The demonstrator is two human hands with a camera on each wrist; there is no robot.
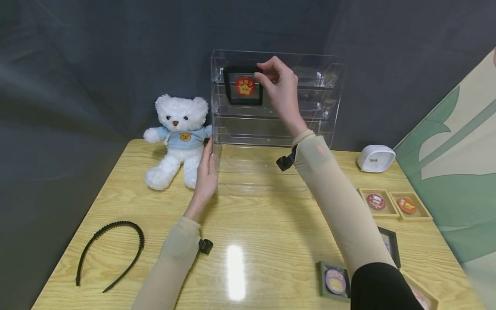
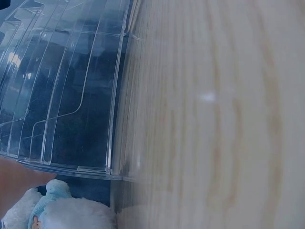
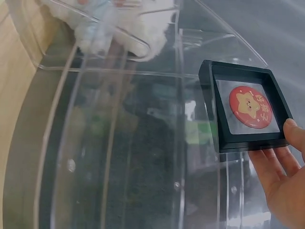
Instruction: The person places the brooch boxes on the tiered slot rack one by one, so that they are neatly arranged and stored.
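One black display frame [image 1: 243, 86] with red star badge, pinched at its edge by right hand [image 1: 280, 92] against top tier of clear acrylic shelf [image 1: 325, 107]. Left hand [image 1: 206, 174] flat, fingers straight, apparently steadying shelf's side. Risk: frame tipping off narrow ledge if seated shallow.

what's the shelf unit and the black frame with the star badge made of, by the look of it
The shelf unit looks like clear acrylic or similar plastic: see-through, glossy, with bright edges. The black frame, pinched by the right hand, seems matte plastic with a clear window; wood cannot be ruled out.
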